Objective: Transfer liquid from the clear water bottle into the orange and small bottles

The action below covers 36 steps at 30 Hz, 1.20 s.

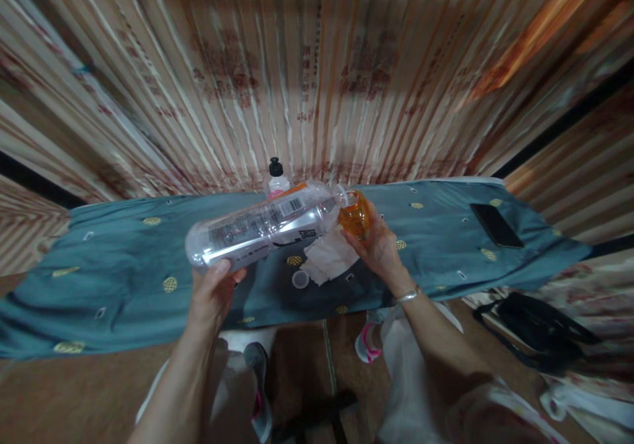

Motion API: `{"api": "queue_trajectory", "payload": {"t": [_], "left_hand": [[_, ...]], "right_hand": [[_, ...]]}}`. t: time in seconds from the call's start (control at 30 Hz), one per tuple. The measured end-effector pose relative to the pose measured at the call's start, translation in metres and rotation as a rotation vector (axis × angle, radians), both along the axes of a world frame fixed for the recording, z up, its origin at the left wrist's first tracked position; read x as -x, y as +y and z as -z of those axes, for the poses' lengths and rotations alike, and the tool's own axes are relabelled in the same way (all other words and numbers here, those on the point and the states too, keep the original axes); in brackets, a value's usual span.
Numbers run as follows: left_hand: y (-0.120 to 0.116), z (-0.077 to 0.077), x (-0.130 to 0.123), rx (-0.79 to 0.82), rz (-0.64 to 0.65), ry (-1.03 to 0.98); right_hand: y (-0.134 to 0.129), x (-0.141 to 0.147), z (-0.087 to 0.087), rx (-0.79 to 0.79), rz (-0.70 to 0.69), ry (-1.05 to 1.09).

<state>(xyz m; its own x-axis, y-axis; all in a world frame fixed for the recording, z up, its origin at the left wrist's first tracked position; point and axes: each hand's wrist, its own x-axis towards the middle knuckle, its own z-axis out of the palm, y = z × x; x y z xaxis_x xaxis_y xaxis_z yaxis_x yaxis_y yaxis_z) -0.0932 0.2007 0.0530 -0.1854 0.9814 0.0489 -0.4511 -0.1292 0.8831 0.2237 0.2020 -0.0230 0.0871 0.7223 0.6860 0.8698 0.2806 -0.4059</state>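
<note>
My left hand [215, 291] grips the base end of a large clear plastic bottle [262, 229] with a printed label. The bottle is tipped to the right, and its uncapped mouth meets an orange see-through cup [354, 216]. Around that cup the fingers of my right hand [375, 242] are closed. Whether liquid is flowing cannot be made out. Below the bottle's neck lies a crumpled white cloth or tissue [329, 257] on the table, with a small round white cap [300, 279] beside it. Partly hidden behind the bottle stands a smaller bottle with a black top [276, 178].
A blue-green cloth with yellow patterns covers the table [133, 272]. At its right end rests a dark phone-like slab [496, 224]. Striped curtains [307, 67] hang close behind. On the floor side at right lies a black bag [539, 328].
</note>
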Motion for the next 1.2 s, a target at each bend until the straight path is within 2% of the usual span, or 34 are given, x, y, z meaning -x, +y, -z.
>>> {"api": "queue_trajectory", "payload": {"t": [0.17,0.53,0.8,1.2], "left_hand": [[0.0016,0.0006,-0.0009,-0.052,0.019,-0.006],[0.0005,-0.0024,-0.0033,-0.041,0.016,-0.007],[0.0004,-0.0050,-0.0045,-0.039,0.015,0.002],[0.0000,-0.0075,-0.0076,-0.048,0.015,-0.018]], "right_hand": [[-0.0002,0.0003,0.0006,0.004,0.024,-0.016],[-0.0007,-0.0002,-0.0003,0.029,0.020,-0.004],[-0.0003,0.0012,-0.0001,-0.028,0.026,-0.019],[0.0005,-0.0011,0.0023,-0.018,0.028,-0.011]]}}
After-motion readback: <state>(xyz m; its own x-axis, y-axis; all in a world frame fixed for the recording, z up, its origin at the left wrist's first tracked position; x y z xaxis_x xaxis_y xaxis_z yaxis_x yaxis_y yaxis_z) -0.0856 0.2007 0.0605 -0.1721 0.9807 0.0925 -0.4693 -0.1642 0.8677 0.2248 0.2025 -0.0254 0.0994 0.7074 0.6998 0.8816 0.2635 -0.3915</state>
